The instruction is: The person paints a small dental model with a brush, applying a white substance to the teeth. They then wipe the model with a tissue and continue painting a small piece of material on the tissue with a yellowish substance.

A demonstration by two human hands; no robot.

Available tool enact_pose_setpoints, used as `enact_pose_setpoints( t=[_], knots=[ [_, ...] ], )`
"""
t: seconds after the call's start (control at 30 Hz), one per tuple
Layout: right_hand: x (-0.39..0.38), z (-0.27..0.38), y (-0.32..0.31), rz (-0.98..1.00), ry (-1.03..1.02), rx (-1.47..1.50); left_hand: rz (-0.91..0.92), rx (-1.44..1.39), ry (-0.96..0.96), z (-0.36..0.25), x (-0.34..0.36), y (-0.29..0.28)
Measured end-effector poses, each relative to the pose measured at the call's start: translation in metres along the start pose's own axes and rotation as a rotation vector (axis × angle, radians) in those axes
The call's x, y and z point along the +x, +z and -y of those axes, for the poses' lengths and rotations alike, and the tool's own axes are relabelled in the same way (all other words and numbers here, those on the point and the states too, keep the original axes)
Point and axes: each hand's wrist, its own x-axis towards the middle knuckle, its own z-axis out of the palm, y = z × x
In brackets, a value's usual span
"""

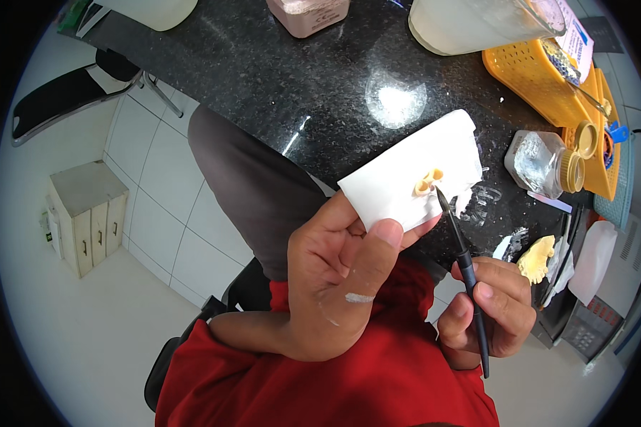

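My left hand (349, 285) grips a folded white paper tissue (384, 174) by its near edge, thumb on top and fingers beneath. White smears mark the skin near the thumb. Small joined yellowish dental crowns (421, 188) rest on the tissue, with hollow openings showing. In my right hand (495, 306), a dark fine-tipped brush (468, 270) is held like a pen. Its pointed tip is right beside the crowns; whether it touches them I cannot tell.
A clear jar with a gold lid (538, 160) lies on the black speckled counter (320, 92), near yellow baskets (523, 78). A yellow dental cast (536, 260) sits to the right. Large translucent container (449, 28) and pink tub (308, 18) stand at the back.
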Motion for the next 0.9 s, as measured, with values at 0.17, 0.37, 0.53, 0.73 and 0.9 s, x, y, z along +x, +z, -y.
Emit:
enact_pose_setpoints(
  t=[0.17,0.37,0.53,0.73,0.9],
  knots=[
    [0.001,0.001,0.0,0.006,0.009,-0.016,-0.044,-0.058,0.02,0.001,0.0,0.004],
    [-0.001,-0.004,-0.004,-0.012,-0.015,0.084,-0.005,-0.031,0.027,0.001,0.0,0.001],
    [-0.001,-0.004,-0.004,-0.01,-0.011,0.077,0.014,0.006,0.036,0.003,-0.001,-0.001],
    [0.0,-0.004,-0.001,-0.021,-0.04,0.06,0.007,0.036,0.032,0.003,-0.001,-0.001],
    [0.0,0.005,-0.02,-0.423,-0.019,0.181,-0.074,-0.085,-0.023,-0.002,0.001,0.009]
  ],
)
